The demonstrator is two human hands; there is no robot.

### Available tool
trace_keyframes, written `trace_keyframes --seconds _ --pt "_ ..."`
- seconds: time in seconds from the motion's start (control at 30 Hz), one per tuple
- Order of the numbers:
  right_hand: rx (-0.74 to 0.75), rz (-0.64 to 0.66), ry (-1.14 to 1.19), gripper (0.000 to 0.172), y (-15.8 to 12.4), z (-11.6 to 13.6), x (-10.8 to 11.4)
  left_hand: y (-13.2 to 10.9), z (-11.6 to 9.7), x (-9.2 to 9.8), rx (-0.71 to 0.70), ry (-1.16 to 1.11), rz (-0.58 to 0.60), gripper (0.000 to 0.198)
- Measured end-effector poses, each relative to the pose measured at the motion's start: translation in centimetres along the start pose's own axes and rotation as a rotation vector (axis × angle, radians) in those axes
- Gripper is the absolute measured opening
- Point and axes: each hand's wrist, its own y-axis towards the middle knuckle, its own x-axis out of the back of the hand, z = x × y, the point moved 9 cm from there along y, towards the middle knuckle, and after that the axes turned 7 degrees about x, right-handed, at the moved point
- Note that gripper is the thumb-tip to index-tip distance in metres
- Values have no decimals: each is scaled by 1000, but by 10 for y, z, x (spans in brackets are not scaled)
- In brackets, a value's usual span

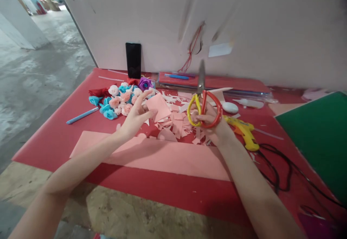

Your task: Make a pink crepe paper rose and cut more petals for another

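My left hand (135,118) pinches a small pink paper piece (158,106) between thumb and fingers, held up above the table. My right hand (210,121) grips scissors (202,103) with one yellow and one red handle loop, blades pointing up and closed. Under both hands lies a heap of pink paper scraps (176,123). A long pink paper sheet (151,152) lies flat on the red table (54,138) in front of me.
Pink, blue and purple paper flowers (121,100) are piled at the left rear. A black phone (133,60) leans on the wall. A yellow glue gun (244,130) with black cable lies right. A blue pen (82,115) lies left; a green sheet (320,134) far right.
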Motion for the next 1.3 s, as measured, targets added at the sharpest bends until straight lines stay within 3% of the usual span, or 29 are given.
trace_keyframes --seconds 0.07,0.23,0.33,0.57,0.7,0.8,0.97,1.3 --pt "27 26 76 29 -5 6 -8 -2 -4 -1 -26 59 1 50" --pt "95 31 194 26 -11 15 -18 -7 -14 -6 -149 154 45 37" --pt "102 40 189 20 -13 15 -23 -11 -21 -8 -255 173 47 37" --pt "113 108 148 31 -25 22 -35 -36 -38 -24 -462 292 105 27" --pt "124 84 120 20 -34 32 -37 -50 -48 -35 -595 524 62 24" --pt "132 95 99 13 -42 38 -40 -59 -52 -51 -737 759 122 26" --pt "229 51 131 33 -49 52 -41 -76 -48 -70 -1058 1136 96 29" --pt "296 85 26 33 -54 58 -47 -80 -47 -76 -1097 1163 106 23"
